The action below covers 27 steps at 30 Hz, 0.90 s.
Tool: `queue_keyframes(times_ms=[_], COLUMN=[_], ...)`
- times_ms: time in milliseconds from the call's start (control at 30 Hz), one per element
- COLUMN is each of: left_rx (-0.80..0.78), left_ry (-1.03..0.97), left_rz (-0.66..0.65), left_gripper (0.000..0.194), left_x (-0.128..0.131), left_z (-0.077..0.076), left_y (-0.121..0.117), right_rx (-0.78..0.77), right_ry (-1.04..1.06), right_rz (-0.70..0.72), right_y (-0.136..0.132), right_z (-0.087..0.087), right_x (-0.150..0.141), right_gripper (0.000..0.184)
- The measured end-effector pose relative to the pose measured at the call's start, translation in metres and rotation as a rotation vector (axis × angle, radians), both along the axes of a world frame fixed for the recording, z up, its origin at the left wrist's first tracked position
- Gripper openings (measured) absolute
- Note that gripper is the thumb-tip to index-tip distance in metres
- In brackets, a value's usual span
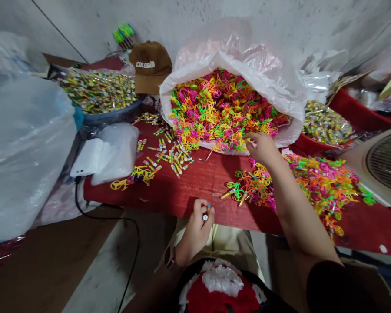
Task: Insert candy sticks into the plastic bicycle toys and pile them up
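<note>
Left hand (195, 232) grips a small striped stick (206, 212) at 6 o'clock. Right hand (263, 148) meets neon plastic toy bicycles (220, 111) at 12, grip unclear. Tugging tangles could slump the white sack (179, 87).

the left hand (195, 232) pinches a small striped stick (206, 214), held nearly upright with a blue tip showing above the fingers. at about twelve o'clock from that hand lies a loose heap of neon plastic bicycle-shaped toys (221, 108), tangled pink, yellow, orange and green. the right hand (262, 148) reaches its fingertips (248, 138) to the heap's near edge. at about two o'clock, a second spread of the same toys (322, 187) lies flat and tangled, some with striped sticks attached.
</note>
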<state>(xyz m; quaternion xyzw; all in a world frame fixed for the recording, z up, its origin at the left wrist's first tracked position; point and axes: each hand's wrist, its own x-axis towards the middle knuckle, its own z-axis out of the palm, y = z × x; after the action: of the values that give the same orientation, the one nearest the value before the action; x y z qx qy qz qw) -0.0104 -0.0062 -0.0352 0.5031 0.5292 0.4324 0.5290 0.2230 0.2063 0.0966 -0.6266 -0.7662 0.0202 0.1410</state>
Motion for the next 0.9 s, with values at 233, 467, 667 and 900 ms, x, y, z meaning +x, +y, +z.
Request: queue_keyframes(times_ms=[233, 467, 667, 900], left_rx=[0.094, 0.259, 0.244, 0.306], left_ry=[0.079, 0.229, 0.237, 0.163], left_rz=[0.013, -0.077, -0.294, -0.128], left_gripper=[0.025, 0.02, 0.019, 0.024], left_x=[-0.007, 0.003, 0.04, 0.031], left_z=[-0.005, -0.004, 0.001, 0.009], left_y=[0.001, 0.03, 0.04, 0.031], right_rx=[-0.079, 0.264, 0.134, 0.024], right_ry=[-0.047, 0.603, 1.249, 1.233], right_rz=[-0.215, -0.109, 0.051, -0.11], right_y=[0.058, 0.017, -0.058, -0.133], right_z=[-0.024, -0.027, -0.036, -0.043], right_x=[-0.018, 0.001, -0.006, -0.012], right_gripper=[0.047, 0.048, 0.043, 0.044])
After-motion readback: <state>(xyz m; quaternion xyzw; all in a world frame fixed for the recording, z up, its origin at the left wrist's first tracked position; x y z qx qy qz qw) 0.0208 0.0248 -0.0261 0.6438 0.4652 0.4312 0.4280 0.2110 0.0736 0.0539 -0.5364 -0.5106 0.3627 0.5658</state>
